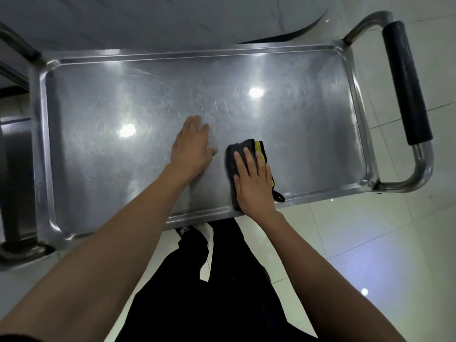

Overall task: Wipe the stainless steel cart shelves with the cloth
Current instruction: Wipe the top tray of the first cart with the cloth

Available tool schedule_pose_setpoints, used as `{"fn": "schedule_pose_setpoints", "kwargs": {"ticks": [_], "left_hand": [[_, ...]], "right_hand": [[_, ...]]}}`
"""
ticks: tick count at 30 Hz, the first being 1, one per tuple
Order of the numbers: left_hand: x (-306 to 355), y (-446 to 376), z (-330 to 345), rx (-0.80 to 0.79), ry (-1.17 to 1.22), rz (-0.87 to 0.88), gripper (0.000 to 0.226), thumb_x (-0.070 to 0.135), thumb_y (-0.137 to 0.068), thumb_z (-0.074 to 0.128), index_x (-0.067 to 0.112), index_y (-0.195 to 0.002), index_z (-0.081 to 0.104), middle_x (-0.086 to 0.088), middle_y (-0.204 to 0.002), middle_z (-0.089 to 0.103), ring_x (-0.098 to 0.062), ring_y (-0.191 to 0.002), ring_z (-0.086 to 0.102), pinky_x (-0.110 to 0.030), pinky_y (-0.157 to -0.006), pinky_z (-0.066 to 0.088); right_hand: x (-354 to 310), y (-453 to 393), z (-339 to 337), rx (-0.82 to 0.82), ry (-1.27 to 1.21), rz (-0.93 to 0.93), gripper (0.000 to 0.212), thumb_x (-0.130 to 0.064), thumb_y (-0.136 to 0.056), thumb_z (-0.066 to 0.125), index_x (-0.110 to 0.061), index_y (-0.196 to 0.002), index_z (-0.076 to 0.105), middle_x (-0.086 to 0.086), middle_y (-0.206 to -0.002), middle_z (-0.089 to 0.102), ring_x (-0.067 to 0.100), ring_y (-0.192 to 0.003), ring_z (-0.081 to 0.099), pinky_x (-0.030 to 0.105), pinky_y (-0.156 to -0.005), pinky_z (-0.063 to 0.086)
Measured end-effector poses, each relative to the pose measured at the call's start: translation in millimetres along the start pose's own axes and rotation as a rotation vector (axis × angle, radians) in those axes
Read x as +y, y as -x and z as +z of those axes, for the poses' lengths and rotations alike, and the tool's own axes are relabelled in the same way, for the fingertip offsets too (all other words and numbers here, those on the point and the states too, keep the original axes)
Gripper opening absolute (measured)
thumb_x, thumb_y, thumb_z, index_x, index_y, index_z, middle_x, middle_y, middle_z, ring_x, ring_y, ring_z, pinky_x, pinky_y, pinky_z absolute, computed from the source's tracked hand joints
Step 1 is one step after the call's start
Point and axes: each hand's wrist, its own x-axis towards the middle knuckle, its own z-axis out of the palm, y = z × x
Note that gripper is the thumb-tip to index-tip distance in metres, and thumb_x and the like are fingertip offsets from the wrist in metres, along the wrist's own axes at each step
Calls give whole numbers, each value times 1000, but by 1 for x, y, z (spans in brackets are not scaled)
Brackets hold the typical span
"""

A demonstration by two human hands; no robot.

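The stainless steel cart's top shelf [98,149] fills the middle of the view, shiny and scratched, with a raised rim all round. A folded dark grey cloth [243,146] with a yellow stripe and a small hanging loop lies on the shelf near its front edge, right of centre. My right hand [251,181] presses flat on the cloth, fingers spread over it. My left hand [191,146] rests flat on the bare steel just left of the cloth, fingers together, holding nothing.
The cart's push handle with a black foam grip [406,85] juts out on the right. Steel frame tubes [22,48] stand at the left. White glossy floor tiles [370,243] surround the cart. My dark trousers and a shoe [187,230] show below the front rim.
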Motion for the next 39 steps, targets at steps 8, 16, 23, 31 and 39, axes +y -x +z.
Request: {"fn": "schedule_pose_setpoints", "kwargs": {"ticks": [8, 16, 23, 31, 39], "left_hand": [[-3, 3, -3, -44, -3, -2, 71, 33, -89, 72, 4, -146, 41, -14, -160, 27, -30, -149, 24, -45, -115, 38], [-4, 5, -6, -52, -21, 8, 72, 26, -83, 79, 2, -143, 49, -17, -158, 34, -33, -146, 32, -42, -114, 38], [-6, 1, -16, -48, -149, -2, 69, 38, -83, 77, 15, -143, 51, -9, -157, 38, -32, -148, 29, -51, -111, 37], [-23, 9, -30, -82, -163, -134, 62, 42, -90, 66, 25, -146, 45, -5, -158, 31, -29, -149, 23, -54, -113, 32], [-41, 12, -28, -85, -189, -46, 62, 40, -92, 60, 27, -149, 39, -3, -159, 27, -25, -147, 24, -49, -110, 36]], "right_hand": [[-27, -118, -21, -4, -80, -40, 55, -31, -107, 27, -26, -159, 10, 2, -167, 6, 26, -153, -2, 50, -123, 7], [-49, -235, -45, 10, -85, -107, 55, -32, -106, 26, -26, -159, 11, 2, -166, 7, 27, -153, -2, 51, -123, 7], [-65, -296, -57, 20, -119, -164, 57, -32, -105, 31, -26, -159, 12, 2, -166, 8, 28, -153, 0, 53, -123, 8], [-60, -270, -54, 6, -98, -183, 55, -33, -106, 28, -25, -159, 12, 2, -167, 6, 27, -153, -2, 51, -123, 9], [-60, -166, -26, -14, -104, -114, 56, -33, -107, 27, -26, -159, 7, 0, -167, 1, 26, -153, -6, 51, -123, 8]]}}
